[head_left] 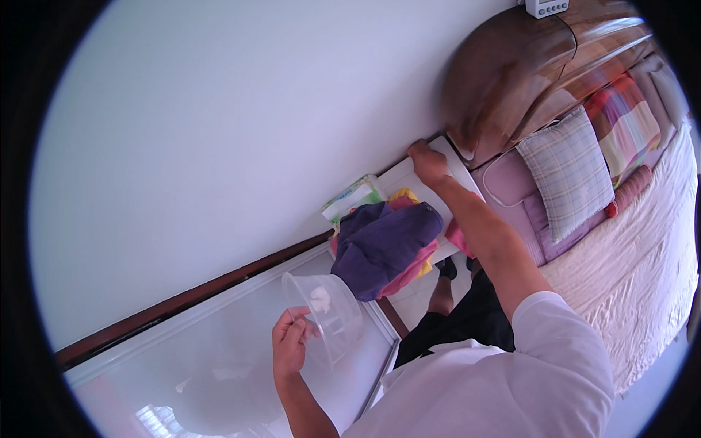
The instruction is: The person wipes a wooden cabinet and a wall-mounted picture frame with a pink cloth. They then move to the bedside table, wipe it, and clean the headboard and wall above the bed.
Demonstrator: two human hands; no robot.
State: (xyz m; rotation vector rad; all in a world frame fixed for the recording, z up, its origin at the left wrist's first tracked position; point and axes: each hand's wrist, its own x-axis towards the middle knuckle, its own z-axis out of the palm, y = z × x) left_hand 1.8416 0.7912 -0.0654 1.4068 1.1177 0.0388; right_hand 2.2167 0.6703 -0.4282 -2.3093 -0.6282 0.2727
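Observation:
My left hand [290,339] grips the rim of a clear plastic tub [342,317], which is tipped on its side over the glossy glass-like top. A small crumpled white piece [320,299] shows through the tub's wall. My right hand [429,163] reaches out to the far side of a white bedside table [397,174], near the wall. Its fingers are curled and partly hidden, so I cannot tell whether they hold anything. Between the hands, a dark purple garment [383,241] lies heaped over pink cloth [408,271] and yellow cloth [404,194].
Against the wall [230,131] rests a green-and-white soft pack [353,197] with writing. To the right is a bed with a brown wooden headboard [509,71], a plaid pillow [569,175] and a pale bedspread [608,284]. A white cable [495,191] loops beside the pillow.

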